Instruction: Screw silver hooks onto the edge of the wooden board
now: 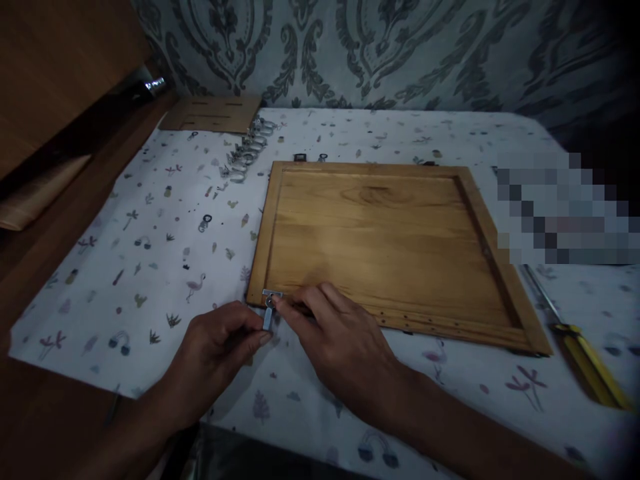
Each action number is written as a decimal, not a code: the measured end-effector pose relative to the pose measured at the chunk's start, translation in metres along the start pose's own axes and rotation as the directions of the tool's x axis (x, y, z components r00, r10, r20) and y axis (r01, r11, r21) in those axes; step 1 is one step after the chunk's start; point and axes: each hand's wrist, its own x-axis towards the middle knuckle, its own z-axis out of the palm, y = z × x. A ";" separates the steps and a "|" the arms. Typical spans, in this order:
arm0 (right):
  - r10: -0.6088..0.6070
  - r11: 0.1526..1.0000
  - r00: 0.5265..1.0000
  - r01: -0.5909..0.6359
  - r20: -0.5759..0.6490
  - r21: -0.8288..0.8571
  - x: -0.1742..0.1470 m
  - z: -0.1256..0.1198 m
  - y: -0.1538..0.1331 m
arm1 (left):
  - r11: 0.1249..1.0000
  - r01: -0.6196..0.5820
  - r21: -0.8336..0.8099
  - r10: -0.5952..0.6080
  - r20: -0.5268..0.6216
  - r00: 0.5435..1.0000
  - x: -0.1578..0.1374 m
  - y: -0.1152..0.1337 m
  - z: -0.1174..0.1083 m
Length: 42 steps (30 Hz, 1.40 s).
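The left hand (215, 350) pinches the clasp (268, 318) while the right hand (340, 340), its grip unclear, touches it, apparently steadying it at the panel's (370, 247) near left corner.

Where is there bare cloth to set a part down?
Widest: printed cloth left of the wooden panel, nearer than the cardboard and metal pieces. Smaller: between right forearm and screwdriver. Crowded: the panel's near left corner, with the left hand and right hand at a metal clasp.
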 end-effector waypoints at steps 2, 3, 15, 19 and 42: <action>0.021 0.999 0.999 -0.020 -0.027 0.026 -0.002 0.002 0.001 | 1.000 0.006 0.006 -0.006 -0.003 1.000 -0.001 0.000 0.000; 0.030 0.999 0.998 -0.028 -0.047 0.035 -0.002 0.003 0.002 | 1.000 0.012 0.009 -0.012 -0.001 1.000 -0.002 0.000 0.000; 0.011 0.999 0.999 -0.012 -0.051 -0.033 -0.002 0.001 -0.001 | 0.999 0.045 0.027 -0.044 -0.032 0.999 -0.003 -0.002 -0.001; 0.001 1.000 0.999 -0.002 -0.041 -0.031 -0.002 0.000 -0.002 | 0.996 0.086 0.029 -0.085 -0.011 0.996 -0.004 -0.004 -0.002; -0.039 0.998 0.999 0.037 -0.028 -0.055 -0.001 0.001 -0.001 | 0.994 0.112 -0.004 -0.112 0.033 0.993 -0.001 -0.001 -0.005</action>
